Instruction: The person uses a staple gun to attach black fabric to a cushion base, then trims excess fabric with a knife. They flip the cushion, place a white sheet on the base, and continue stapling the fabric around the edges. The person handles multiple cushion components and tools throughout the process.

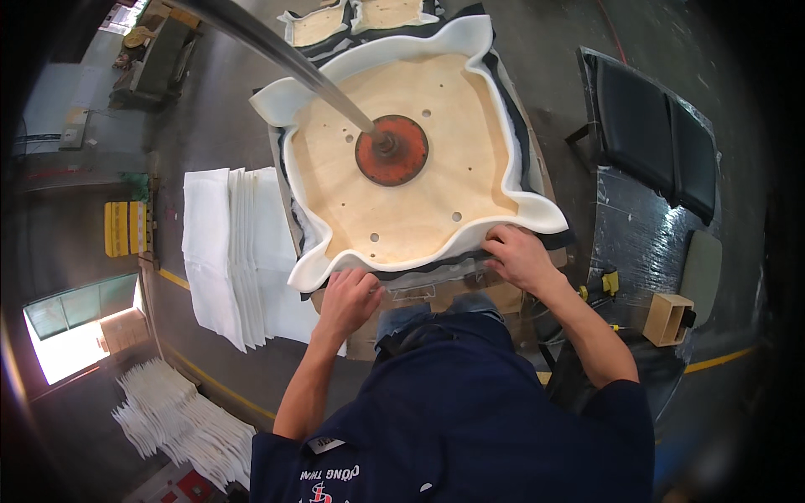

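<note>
A plywood seat board (428,210) lies before me, with white foam padding (478,59) turned up round its edges and flared at the corners. Black cover material (507,92) shows from beneath the foam. A red round press plate (411,159) on a metal rod (277,59) rests on the board's middle. At the near left edge, my left hand (348,302) has its fingers curled against the foam and cover; what they grip is hidden. My right hand (520,258) pinches the foam edge near the right near corner.
To the left stand stacked white sheets (205,226), and a second pile of white sheets (184,419) lies lower left. More padded boards (390,12) sit beyond the press. Black cushions (633,126) and a small wooden box (667,318) are on the right. A yellow case (124,228) hangs far left.
</note>
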The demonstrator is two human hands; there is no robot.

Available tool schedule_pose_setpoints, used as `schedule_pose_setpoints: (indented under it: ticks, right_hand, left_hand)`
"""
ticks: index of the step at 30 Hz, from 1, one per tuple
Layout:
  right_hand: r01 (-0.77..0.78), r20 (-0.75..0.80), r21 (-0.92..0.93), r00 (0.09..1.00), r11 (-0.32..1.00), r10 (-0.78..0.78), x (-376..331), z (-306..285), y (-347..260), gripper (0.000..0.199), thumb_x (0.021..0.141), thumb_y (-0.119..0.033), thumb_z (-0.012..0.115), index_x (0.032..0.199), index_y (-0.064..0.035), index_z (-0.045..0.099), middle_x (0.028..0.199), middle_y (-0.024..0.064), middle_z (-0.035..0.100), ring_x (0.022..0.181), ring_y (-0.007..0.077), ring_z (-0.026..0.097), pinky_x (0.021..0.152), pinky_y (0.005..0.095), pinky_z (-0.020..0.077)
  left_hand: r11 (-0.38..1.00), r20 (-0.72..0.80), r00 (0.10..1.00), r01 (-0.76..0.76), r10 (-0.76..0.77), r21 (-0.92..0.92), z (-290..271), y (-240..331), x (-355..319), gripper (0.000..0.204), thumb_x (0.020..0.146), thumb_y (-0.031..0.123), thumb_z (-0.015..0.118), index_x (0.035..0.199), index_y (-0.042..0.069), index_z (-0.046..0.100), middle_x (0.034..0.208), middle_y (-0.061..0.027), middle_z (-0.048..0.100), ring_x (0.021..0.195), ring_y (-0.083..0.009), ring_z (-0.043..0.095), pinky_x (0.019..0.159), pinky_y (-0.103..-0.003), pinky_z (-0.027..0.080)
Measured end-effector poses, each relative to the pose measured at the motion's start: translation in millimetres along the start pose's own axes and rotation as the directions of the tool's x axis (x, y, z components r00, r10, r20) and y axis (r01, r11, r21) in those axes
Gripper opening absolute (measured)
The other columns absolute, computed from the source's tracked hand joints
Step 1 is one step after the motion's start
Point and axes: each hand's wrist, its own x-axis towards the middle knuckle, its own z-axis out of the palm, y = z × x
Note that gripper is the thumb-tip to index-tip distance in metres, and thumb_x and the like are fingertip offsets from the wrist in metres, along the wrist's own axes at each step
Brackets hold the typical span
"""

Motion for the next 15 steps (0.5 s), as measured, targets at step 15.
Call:
schedule_pose_setpoints:
  ticks: [15]
  right_hand:
    - [-0.126,-0.069,0.015,0.99,0.992,0.127,13.9,12.9,32.3,0.01,0.081,-0.017,0.068,0.087,-0.012,0.073,0.081,0.0093,0.065,0.08,0.0306,0.068,0.07,0.043,0.0551]
  left_hand:
    - [1.0,0.212,0.977,0.014,-0.013,-0.001,46.0,70.7,100.9,0.051,0.081,0.034,0.077,0.115,0.003,0.056,0.1,-0.0121,0.061,0.096,-0.031,0.061,0.085,-0.046,0.043]
